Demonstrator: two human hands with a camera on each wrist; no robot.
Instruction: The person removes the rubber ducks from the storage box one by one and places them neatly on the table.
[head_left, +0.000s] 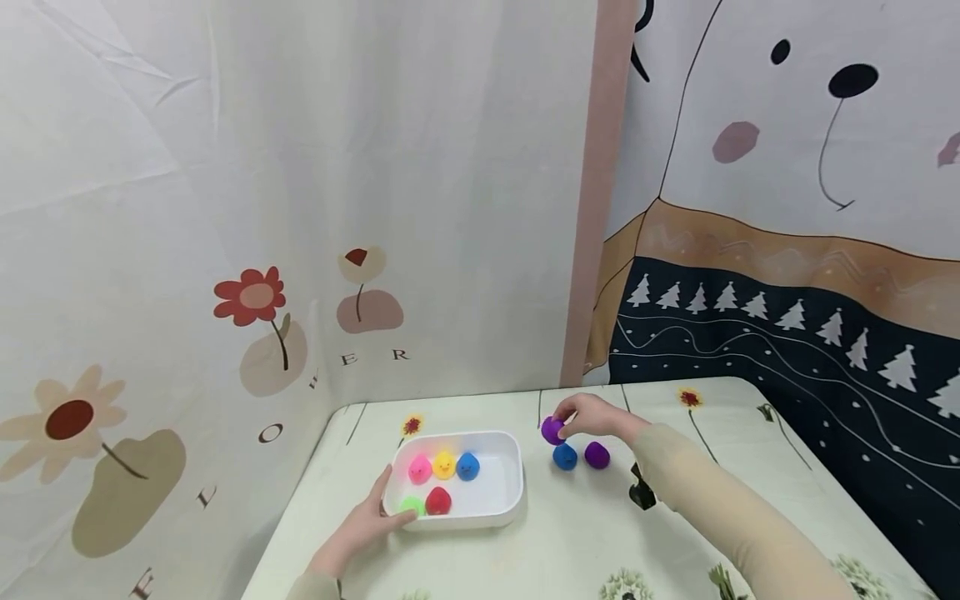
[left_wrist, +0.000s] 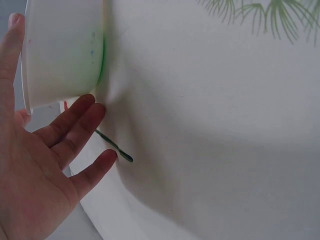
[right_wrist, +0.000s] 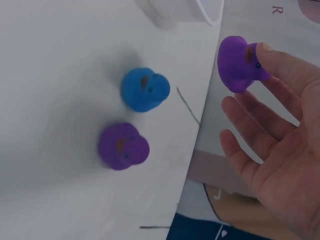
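Note:
My right hand pinches a purple rubber duck by its head, raised off the table. Below it a blue rubber duck and a second purple duck sit on the cloth, right of a white plastic tray. At the tray's left end is my left hand, thumb over the near rim and fingers along the outside wall. Inside the tray sit a pink duck, a yellow duck, another blue duck, a red duck and a bright green one, partly hidden by the near wall.
A pale flowered cloth covers the table. Printed curtains stand behind and to the left. A small black object shows beneath the right forearm.

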